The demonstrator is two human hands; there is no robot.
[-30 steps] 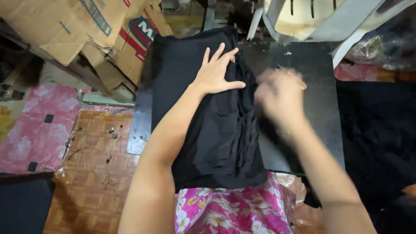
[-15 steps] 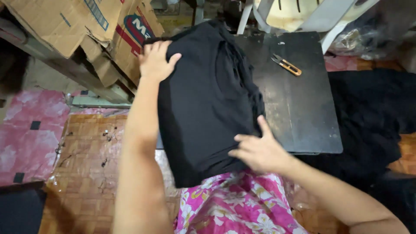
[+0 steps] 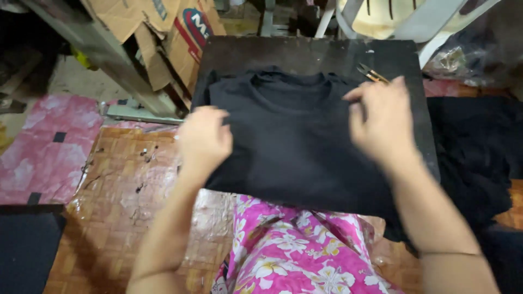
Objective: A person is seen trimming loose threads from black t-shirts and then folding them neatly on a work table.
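The black shirt (image 3: 297, 144) lies folded flat on the dark desk (image 3: 305, 54) at the middle of the frame, collar toward the top, its long axis running side to side between the hands. The left hand (image 3: 204, 139) clamps its left edge and the right hand (image 3: 381, 122) rests, fingers loosely bent, on its right edge, both equally near. Half a second ago the shirt lay bunched lengthwise with the hands at its top and bottom; now it is turned and spread.
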